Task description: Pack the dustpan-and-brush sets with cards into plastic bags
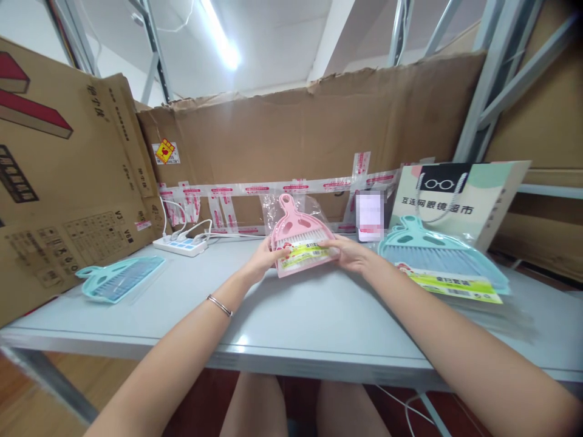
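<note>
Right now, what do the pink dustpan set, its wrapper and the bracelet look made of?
Pink dustpan set: likely molded plastic, satin; even color, rounded edges. Wrapper: probably plastic film, glossy; transparent, crinkled, glinting. Bracelet: seems polished metal; silvery highlights.

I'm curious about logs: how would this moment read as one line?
left hand: holds pink dustpan set | right hand: holds its other side | at left: turquoise dustpan set | at right: second turquoise set, paper bag

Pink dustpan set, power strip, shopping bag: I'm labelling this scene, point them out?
Pink dustpan set [304, 238], head view: brush bristles.
Power strip [181, 244], head view: top face.
Shopping bag [473, 209], head view: front.
</note>
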Demonstrator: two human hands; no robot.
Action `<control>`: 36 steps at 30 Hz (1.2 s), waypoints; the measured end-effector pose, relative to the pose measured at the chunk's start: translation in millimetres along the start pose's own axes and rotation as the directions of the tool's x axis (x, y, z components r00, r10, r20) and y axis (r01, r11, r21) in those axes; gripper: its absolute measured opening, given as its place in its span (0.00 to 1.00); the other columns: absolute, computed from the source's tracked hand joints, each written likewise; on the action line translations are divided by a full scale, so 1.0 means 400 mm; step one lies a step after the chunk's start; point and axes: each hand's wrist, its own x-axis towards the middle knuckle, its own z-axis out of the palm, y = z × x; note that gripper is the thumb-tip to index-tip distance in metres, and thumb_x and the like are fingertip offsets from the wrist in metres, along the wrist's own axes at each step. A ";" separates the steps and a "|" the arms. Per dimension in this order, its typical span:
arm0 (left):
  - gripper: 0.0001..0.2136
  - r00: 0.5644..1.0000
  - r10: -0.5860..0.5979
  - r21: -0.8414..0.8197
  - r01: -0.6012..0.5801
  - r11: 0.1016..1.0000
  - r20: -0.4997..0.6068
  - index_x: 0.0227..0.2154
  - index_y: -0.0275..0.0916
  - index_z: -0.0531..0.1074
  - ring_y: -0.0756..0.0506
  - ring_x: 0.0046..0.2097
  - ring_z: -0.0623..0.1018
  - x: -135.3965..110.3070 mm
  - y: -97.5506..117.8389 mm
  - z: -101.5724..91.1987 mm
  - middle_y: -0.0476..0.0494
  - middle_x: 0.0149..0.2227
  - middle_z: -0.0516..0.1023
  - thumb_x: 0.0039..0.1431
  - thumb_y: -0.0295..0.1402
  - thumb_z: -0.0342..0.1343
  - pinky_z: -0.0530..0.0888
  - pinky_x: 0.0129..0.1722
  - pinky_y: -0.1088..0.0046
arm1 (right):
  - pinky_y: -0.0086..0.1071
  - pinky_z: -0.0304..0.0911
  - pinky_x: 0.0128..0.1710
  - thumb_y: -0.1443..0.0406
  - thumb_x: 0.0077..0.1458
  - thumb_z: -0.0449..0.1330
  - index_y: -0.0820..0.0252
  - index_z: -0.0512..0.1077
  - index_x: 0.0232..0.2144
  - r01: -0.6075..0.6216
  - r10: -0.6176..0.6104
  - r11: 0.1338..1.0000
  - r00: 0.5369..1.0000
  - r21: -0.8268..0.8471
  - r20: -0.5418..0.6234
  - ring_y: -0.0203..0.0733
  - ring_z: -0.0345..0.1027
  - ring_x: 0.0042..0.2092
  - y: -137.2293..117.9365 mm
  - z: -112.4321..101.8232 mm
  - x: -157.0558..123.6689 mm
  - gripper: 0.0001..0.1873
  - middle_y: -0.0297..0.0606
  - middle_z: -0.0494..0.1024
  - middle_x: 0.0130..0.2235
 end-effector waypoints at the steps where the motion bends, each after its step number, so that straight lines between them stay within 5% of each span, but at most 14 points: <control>1: 0.26 1.000 -0.010 -0.008 0.010 1.000 0.002 0.41 0.36 0.66 0.46 0.33 0.76 0.002 -0.001 -0.007 0.42 0.37 0.76 0.35 0.33 0.66 0.72 0.28 0.73 | 0.26 0.66 0.24 0.73 0.38 0.65 0.63 0.70 0.31 -0.052 0.053 0.998 0.998 -0.018 0.036 0.35 0.70 0.24 -0.005 -0.001 -0.004 0.14 0.35 0.77 0.24; 6: 0.20 0.985 -0.169 -0.025 0.168 0.985 -0.022 0.37 0.35 0.70 0.47 0.32 0.76 0.015 -0.008 -0.018 0.42 0.34 0.78 0.38 0.32 0.65 0.72 0.28 0.73 | 0.26 0.66 0.23 0.67 0.47 0.62 0.65 0.71 0.31 -0.131 0.123 0.988 0.988 -0.086 -0.088 0.33 0.69 0.24 0.004 0.009 0.003 0.06 0.37 0.77 0.24; 11: 0.11 0.932 -0.317 -0.036 0.316 0.948 -0.177 0.31 0.35 0.72 0.48 0.31 0.76 0.021 -0.009 -0.008 0.41 0.31 0.78 0.46 0.36 0.59 0.72 0.27 0.76 | 0.24 0.62 0.17 0.62 0.49 0.61 0.65 0.70 0.28 -0.170 0.143 0.976 0.973 -0.139 -0.183 0.32 0.65 0.20 0.027 0.015 0.013 0.10 0.36 0.75 0.21; 17: 0.09 0.970 -0.242 -0.204 0.242 0.949 0.024 0.33 0.32 0.73 0.51 0.35 0.76 0.012 0.008 -0.020 0.39 0.37 0.77 0.45 0.25 0.60 0.73 0.34 0.79 | 0.26 0.69 0.27 0.67 0.54 0.55 0.61 0.68 0.35 -0.218 0.218 0.975 0.976 0.039 0.002 0.33 0.71 0.27 -0.002 0.024 -0.023 0.05 0.36 0.77 0.27; 22: 0.07 0.967 -0.222 -0.255 0.248 0.935 0.124 0.28 0.26 0.73 0.51 0.35 0.75 0.015 0.013 -0.044 0.34 0.36 0.76 0.42 0.17 0.58 0.72 0.37 0.80 | 0.26 0.71 0.35 0.77 0.54 0.50 0.62 0.67 0.38 -0.204 0.187 0.966 0.976 0.162 0.113 0.33 0.73 0.33 -0.018 0.018 -0.027 0.11 0.39 0.78 0.31; 27: 0.14 0.984 -0.177 -0.234 0.177 0.956 0.021 0.31 0.27 0.73 0.50 0.33 0.76 0.017 0.010 -0.045 0.37 0.34 0.78 0.37 0.16 0.62 0.73 0.35 0.79 | 0.21 0.70 0.29 0.75 0.54 0.54 0.65 0.67 0.32 -0.173 0.182 0.978 0.981 0.119 -0.072 0.30 0.72 0.27 0.000 0.029 -0.021 0.05 0.36 0.77 0.25; 31: 0.17 0.974 -0.184 -0.175 0.160 0.971 -0.131 0.35 0.29 0.73 0.49 0.32 0.76 0.015 -0.003 -0.032 0.38 0.33 0.78 0.40 0.30 0.66 0.74 0.30 0.78 | 0.19 0.66 0.19 0.67 0.53 0.59 0.63 0.68 0.28 -0.118 0.119 0.993 0.977 0.016 -0.175 0.30 0.69 0.21 0.017 0.048 -0.019 0.04 0.36 0.75 0.20; 33: 0.18 0.980 -0.183 -0.195 0.166 0.967 -0.072 0.37 0.30 0.73 0.49 0.33 0.76 0.012 -0.004 -0.028 0.38 0.36 0.78 0.42 0.35 0.65 0.74 0.31 0.78 | 0.19 0.62 0.16 0.66 0.52 0.59 0.62 0.67 0.26 -0.083 0.078 0.996 0.973 -0.014 -0.216 0.29 0.65 0.18 0.021 0.051 -0.015 0.06 0.33 0.73 0.17; 36: 0.18 0.987 -0.140 -0.248 0.157 0.956 0.085 0.38 0.31 0.72 0.49 0.37 0.76 0.007 0.002 -0.024 0.38 0.41 0.77 0.41 0.28 0.65 0.74 0.38 0.77 | 0.19 0.56 0.12 0.64 0.50 0.61 0.61 0.65 0.21 -0.043 0.038 0.999 0.970 -0.014 -0.239 0.27 0.59 0.14 0.024 0.048 -0.009 0.10 0.31 0.69 0.12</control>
